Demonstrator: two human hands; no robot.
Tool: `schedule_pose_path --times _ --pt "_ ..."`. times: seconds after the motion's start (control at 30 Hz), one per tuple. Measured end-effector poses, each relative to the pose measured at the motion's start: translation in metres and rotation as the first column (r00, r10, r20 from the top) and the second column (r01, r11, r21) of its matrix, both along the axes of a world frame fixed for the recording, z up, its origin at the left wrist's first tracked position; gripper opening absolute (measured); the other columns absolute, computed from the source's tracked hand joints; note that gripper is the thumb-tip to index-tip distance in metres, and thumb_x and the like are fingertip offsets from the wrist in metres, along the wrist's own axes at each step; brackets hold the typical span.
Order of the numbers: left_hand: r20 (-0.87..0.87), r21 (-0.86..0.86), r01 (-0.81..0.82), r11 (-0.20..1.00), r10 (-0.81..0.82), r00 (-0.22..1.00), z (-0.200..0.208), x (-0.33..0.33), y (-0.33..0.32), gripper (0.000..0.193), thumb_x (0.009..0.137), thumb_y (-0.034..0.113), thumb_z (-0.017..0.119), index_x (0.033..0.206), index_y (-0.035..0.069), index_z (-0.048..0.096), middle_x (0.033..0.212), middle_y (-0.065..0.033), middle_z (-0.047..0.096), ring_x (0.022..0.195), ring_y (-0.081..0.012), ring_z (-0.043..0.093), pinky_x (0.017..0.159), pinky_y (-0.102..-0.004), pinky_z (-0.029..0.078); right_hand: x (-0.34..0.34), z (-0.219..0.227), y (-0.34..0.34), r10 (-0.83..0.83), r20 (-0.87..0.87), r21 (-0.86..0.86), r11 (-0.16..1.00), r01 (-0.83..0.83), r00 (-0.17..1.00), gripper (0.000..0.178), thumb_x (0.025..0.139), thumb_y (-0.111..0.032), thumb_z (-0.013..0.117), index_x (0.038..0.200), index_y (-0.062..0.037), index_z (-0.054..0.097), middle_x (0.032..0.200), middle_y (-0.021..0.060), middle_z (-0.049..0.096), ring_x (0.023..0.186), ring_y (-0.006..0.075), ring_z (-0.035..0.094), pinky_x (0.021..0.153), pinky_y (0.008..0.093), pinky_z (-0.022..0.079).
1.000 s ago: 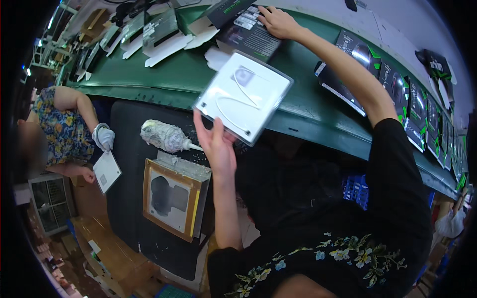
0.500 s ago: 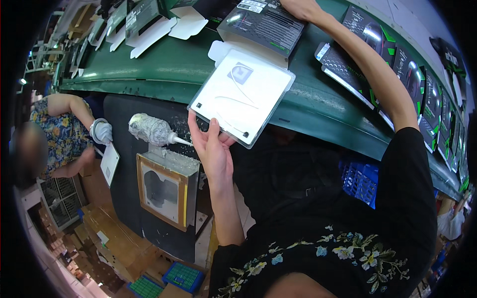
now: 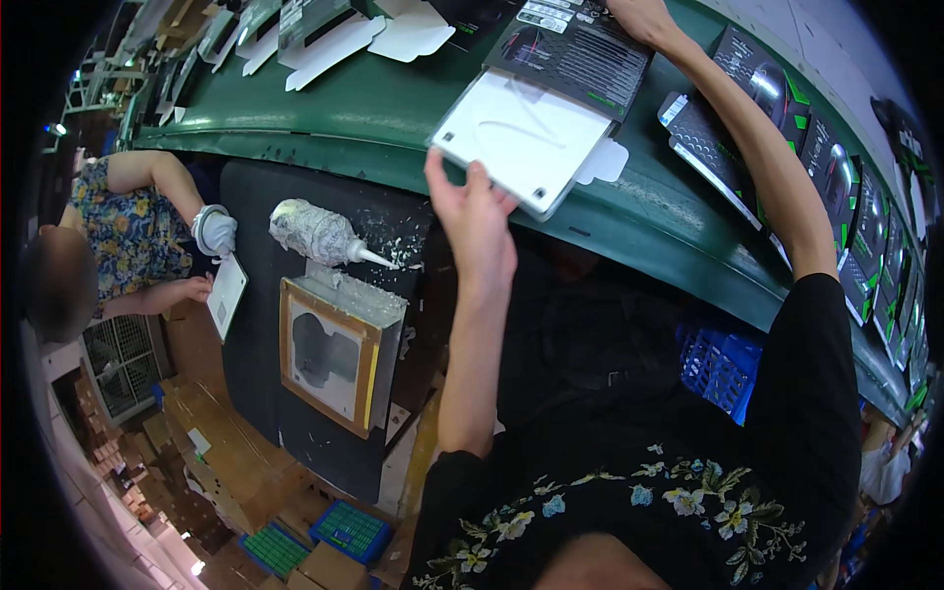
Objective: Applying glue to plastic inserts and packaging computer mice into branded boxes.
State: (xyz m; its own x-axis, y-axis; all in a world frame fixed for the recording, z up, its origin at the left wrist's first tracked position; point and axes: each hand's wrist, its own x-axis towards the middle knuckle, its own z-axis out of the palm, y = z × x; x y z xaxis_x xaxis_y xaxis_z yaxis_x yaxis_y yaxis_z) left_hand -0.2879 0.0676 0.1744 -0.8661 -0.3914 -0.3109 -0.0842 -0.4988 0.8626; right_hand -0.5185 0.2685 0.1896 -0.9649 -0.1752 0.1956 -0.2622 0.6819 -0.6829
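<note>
Between my hands a black printed carton (image 3: pixel 575 54) lies tilted over the green bench. A flat white insert (image 3: pixel 521 133) in a clear plastic tray sticks partly out of its near end. My left hand (image 3: pixel 477 216) pinches the insert's near edge, thumb on top. At the far end of the carton, my right hand (image 3: pixel 644 20) is closed on its edge; part of its fingers are hidden at the rim of the view. A white flap (image 3: pixel 605 162) of the carton stands out at the right of the insert.
Black cartons with green marks (image 3: pixel 737 118) line the green bench (image 3: pixel 364 157) at right; open cartons (image 3: pixel 324 39) lie far left. Below are a residue-crusted squeeze bottle (image 3: pixel 315 234), a framed screen (image 3: pixel 329 359) and a blue basket (image 3: pixel 718 369). A co-worker (image 3: pixel 138 236) holds a white panel (image 3: pixel 228 295) at left.
The white insert has slid deeper into the carton, my left hand moving up and right with it. The view has shifted slightly. The co-worker's lower hand now touches the panel there.
</note>
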Motion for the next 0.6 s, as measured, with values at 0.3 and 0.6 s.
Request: schedule_pose_path --times 0.3,0.6 --pt "-0.221 0.472 0.276 0.837 -0.191 0.956 -0.027 -0.079 0.047 0.049 0.103 0.006 0.034 0.147 0.023 0.021 0.136 -0.0155 0.042 0.124 -0.0334 0.049 0.102 -0.0488 0.047 -0.009 -0.015 0.006 0.079 -0.011 0.005 0.997 -0.079 0.997 0.062 0.101 -0.05 0.028 0.113 -0.0038 0.068 0.102 0.0251 0.067 0.098 0.0409 0.062 0.087 0.0422 0.045" --pt "-0.412 0.567 0.391 0.725 -0.162 0.897 -0.04 -0.074 0.058 0.043 0.1 0.022 0.051 0.141 0.021 0.037 0.137 -0.007 0.044 0.126 -0.025 0.046 0.11 -0.0467 0.039 -0.022 -0.033 0.021 0.115 0.093 -0.064 0.992 -0.109 0.989 0.065 0.101 -0.056 0.027 0.124 -0.009 0.065 0.12 0.0224 0.064 0.113 0.0314 0.06 0.102 0.0332 0.038"
